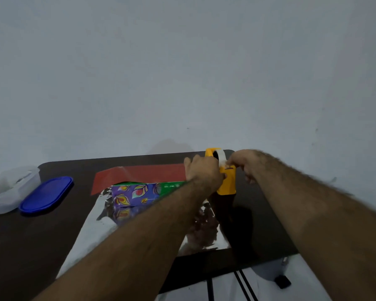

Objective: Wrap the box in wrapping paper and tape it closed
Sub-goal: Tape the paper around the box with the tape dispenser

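Observation:
A purple patterned box [135, 195] with a green edge lies on a sheet of wrapping paper [91, 233], silver side up, its red side [139, 173] folded up behind the box. A yellow tape dispenser [227, 183] with a roll of clear tape [220, 158] stands at the table's far right. My left hand [201, 170] grips the dispenser body from the left. My right hand [242, 162] pinches the tape at the top of the dispenser. My left forearm hides the right part of the box.
A dark table [30, 246] stands against a pale wall. A blue oval lid [46, 195] and a crumpled white plastic bag [7, 192] lie at the left. Beyond the table's near right edge are a pale floor and dark table legs [243, 285].

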{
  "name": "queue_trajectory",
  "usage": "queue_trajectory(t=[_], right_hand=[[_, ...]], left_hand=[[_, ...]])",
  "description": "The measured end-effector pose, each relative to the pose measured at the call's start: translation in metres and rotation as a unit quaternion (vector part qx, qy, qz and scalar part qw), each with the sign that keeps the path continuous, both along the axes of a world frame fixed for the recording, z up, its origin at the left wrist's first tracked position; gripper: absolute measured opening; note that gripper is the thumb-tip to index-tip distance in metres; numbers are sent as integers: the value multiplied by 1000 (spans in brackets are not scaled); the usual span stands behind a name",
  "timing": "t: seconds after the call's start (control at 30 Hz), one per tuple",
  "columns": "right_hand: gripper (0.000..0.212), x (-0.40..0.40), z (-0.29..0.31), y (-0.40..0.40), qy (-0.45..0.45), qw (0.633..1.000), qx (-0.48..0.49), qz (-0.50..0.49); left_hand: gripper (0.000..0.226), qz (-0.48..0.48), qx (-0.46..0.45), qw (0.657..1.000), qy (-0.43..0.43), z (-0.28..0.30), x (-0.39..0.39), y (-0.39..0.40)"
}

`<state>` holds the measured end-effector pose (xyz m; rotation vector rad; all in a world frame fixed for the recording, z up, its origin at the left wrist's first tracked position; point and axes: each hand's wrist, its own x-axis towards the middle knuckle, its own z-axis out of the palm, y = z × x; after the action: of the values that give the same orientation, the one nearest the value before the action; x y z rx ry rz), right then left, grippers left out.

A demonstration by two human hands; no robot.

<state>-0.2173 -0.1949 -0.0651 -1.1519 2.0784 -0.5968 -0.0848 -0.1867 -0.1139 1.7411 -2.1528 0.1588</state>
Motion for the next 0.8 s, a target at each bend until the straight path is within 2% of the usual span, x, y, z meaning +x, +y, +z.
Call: queue_trajectory(t=[0.07, 0.1, 0.23, 0.3, 0.43, 0.57, 0.63, 0.67, 0.7, 0.73, 0.8], right_hand=[[48, -4, -2, -3, -3, 1000, 6, -10], [48, -5, -4, -7, -4, 1000, 3, -7], [21, -1, -3, -12, -30, 1000, -7, -5], [22, 0, 0, -7, -49, 999, -20, -3], [41, -6, 1, 1, -104, 993, -58, -27], [36, -9, -13, 15, -143, 985, -76, -51], [15, -5, -26, 19, -199, 969, -125, -73], [14, -4, -32, 22, -212, 961, -150, -95], [26, -3, -38, 22, -227, 953, -170, -110], [28, -2, -44, 24, -238, 945, -192, -118], [18, 0, -49, 28, -247, 937, -213, -126]], left_hand=[[42, 6, 10, 1000, 7, -3, -6, -6], [40, 6, 12, 1000, 14, -3, -8, -9], [33, 5, 13, 999, 35, -8, -13, -16], [31, 7, 13, 999, 32, -7, -16, -16], [26, 17, 23, 999, 20, -4, -21, -17], [26, 24, 30, 999, 15, -3, -21, -18], [28, 24, 32, 999, 21, -3, -21, -18], [27, 26, 34, 999, 24, -3, -21, -18], [26, 27, 35, 999, 26, -3, -21, -17], [25, 29, 34, 999, 27, -3, -21, -16], [24, 30, 30, 999, 26, -3, -22, -15]])
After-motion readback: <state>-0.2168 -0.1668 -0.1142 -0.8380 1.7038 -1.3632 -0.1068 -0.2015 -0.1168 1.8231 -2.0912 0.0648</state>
